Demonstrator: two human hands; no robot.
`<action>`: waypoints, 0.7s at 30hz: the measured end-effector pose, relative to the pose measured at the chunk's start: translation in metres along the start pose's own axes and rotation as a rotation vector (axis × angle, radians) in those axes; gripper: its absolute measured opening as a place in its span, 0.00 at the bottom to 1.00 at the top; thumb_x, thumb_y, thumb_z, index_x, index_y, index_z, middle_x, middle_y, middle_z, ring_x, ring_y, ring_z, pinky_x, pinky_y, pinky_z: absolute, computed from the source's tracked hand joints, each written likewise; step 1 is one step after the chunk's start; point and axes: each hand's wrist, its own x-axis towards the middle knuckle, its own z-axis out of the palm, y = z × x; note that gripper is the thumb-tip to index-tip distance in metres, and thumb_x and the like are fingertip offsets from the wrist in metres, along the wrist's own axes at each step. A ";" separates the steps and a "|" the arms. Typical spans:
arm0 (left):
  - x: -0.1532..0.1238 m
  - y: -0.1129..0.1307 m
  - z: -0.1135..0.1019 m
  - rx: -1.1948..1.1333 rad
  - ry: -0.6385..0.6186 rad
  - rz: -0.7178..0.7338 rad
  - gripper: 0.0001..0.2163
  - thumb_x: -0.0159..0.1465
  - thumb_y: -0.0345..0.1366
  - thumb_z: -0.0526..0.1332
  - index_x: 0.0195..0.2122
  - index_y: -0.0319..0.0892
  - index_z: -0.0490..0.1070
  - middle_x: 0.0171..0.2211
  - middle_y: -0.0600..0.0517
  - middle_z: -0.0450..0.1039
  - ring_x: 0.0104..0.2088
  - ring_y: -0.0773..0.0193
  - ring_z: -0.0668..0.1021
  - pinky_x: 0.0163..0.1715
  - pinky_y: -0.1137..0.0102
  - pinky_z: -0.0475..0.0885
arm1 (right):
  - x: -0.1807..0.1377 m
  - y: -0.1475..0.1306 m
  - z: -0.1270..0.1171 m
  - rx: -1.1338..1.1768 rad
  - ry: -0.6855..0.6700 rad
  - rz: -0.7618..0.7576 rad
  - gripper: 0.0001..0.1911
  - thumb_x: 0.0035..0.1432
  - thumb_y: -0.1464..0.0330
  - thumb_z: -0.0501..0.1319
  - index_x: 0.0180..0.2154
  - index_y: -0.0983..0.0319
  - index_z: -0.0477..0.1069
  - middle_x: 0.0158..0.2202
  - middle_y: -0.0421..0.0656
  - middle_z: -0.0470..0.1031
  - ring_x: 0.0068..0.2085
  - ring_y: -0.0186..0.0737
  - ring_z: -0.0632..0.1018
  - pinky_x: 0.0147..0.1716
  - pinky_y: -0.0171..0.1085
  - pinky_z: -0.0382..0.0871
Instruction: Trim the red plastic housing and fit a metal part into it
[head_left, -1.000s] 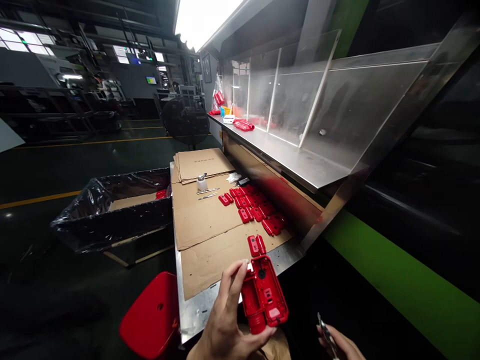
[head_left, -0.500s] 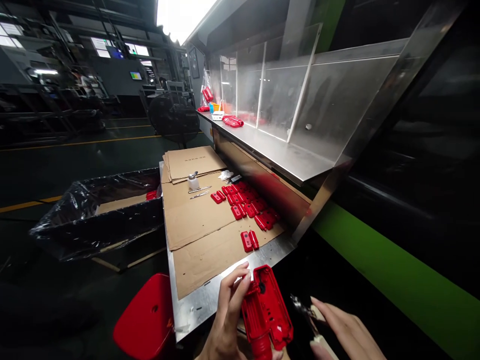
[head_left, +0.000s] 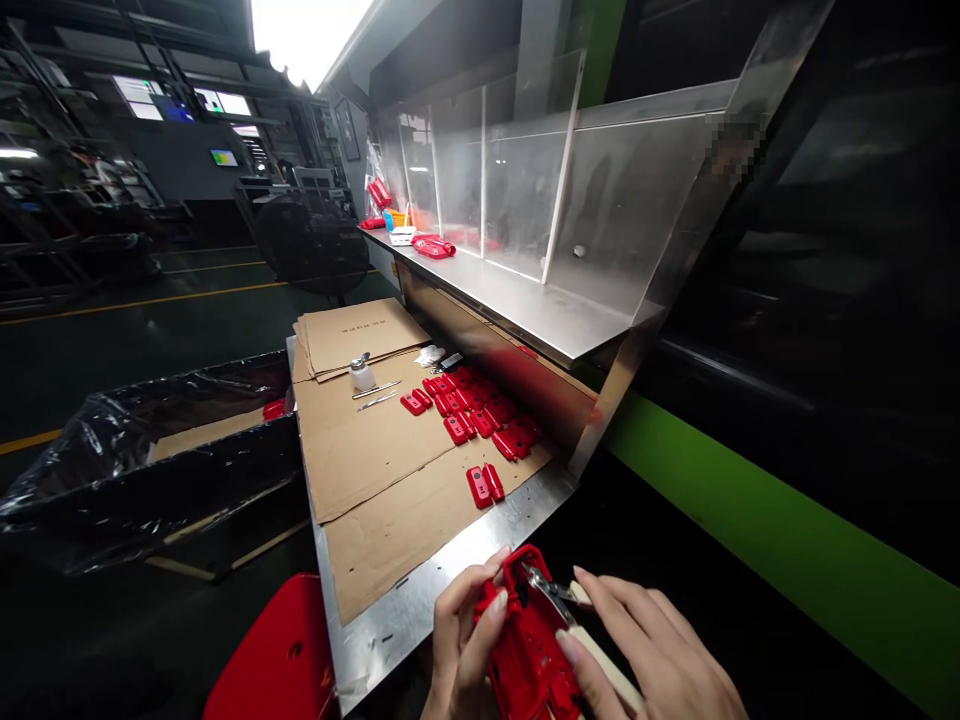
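My left hand (head_left: 459,645) grips a red plastic housing (head_left: 525,640) from its left side, near the bottom edge of the view, just in front of the steel bench's corner. My right hand (head_left: 652,655) holds a small tool with a cream handle and a metal tip (head_left: 559,597). The tip rests on the upper end of the housing. On the cardboard (head_left: 360,450) lie several small red parts (head_left: 480,410) in rows, and a separate pair (head_left: 484,483) sits nearer to me.
A small white bottle (head_left: 361,372) and metal tweezers (head_left: 375,392) lie on the cardboard. A black-lined box (head_left: 150,470) stands left of the bench, a red stool (head_left: 277,660) below it. A steel shelf (head_left: 525,305) with clear dividers holds more red parts (head_left: 431,246).
My right hand came up from the lower right and brought the tool's tip onto the housing. The housing sank lower in view, and the view shifted to the right.
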 end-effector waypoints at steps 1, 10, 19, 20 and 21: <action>0.000 0.000 0.000 0.001 -0.009 -0.003 0.37 0.57 0.42 0.69 0.64 0.54 0.50 0.58 0.39 0.54 0.60 0.44 0.68 0.56 0.52 0.74 | 0.001 0.000 0.000 -0.012 -0.004 0.005 0.23 0.69 0.55 0.52 0.52 0.64 0.72 0.42 0.45 0.77 0.40 0.42 0.78 0.33 0.35 0.79; -0.002 0.000 0.007 -0.001 0.058 -0.015 0.24 0.68 0.27 0.44 0.63 0.54 0.53 0.57 0.41 0.55 0.61 0.55 0.68 0.58 0.59 0.72 | -0.002 -0.004 0.006 -0.051 -0.002 0.035 0.24 0.69 0.55 0.52 0.51 0.66 0.72 0.43 0.46 0.77 0.40 0.44 0.78 0.32 0.37 0.78; -0.006 -0.007 0.006 0.075 0.021 0.024 0.32 0.62 0.21 0.57 0.64 0.54 0.51 0.59 0.40 0.56 0.61 0.49 0.68 0.56 0.55 0.75 | -0.002 -0.009 0.010 -0.075 0.007 0.061 0.24 0.70 0.55 0.50 0.51 0.67 0.72 0.43 0.47 0.77 0.40 0.45 0.78 0.32 0.40 0.78; -0.006 -0.008 0.006 0.085 0.024 0.039 0.33 0.62 0.20 0.57 0.64 0.53 0.52 0.59 0.40 0.57 0.61 0.50 0.68 0.55 0.56 0.75 | -0.004 -0.012 0.011 -0.070 0.001 0.096 0.25 0.71 0.55 0.48 0.51 0.67 0.72 0.43 0.47 0.77 0.41 0.46 0.77 0.33 0.41 0.77; -0.006 -0.010 0.006 0.096 0.024 0.051 0.33 0.61 0.20 0.58 0.64 0.53 0.52 0.59 0.40 0.57 0.61 0.50 0.68 0.55 0.57 0.76 | -0.005 -0.014 0.012 -0.065 -0.004 0.129 0.25 0.71 0.55 0.48 0.51 0.66 0.72 0.44 0.47 0.76 0.42 0.47 0.77 0.34 0.41 0.77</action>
